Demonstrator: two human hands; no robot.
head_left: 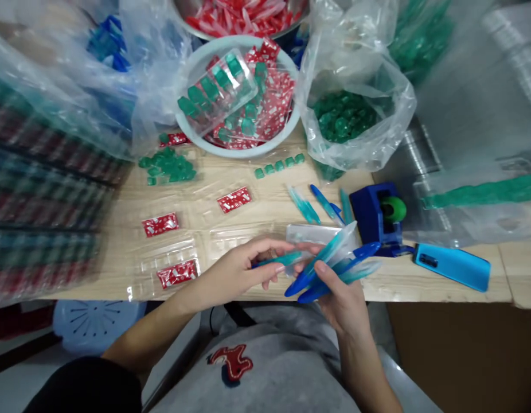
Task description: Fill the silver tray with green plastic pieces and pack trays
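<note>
My right hand (340, 295) is closed round a fanned bunch of slim, pointed blue and teal plastic pieces (323, 267); their exact kind is unclear. Between the fingers of my left hand (252, 264) is a similar slim teal and blue piece (282, 261), just left of the bunch. Beyond my hands, more loose slim pieces (305, 203) lie on the table (269, 201). To the left, clear plastic trays (140, 261) lie flat, some with a red patterned packet (177, 273) inside. A clear box-like piece (312, 233) is partly hidden behind my hands.
A pale basin (237, 153) holds red packets and trays with green cubes. Green pieces fill a clear bag (343, 117) and form a pile (168, 166). A blue tape dispenser (371, 215) and a blue phone (452, 267) sit right. Packed trays (46, 201) are stacked left.
</note>
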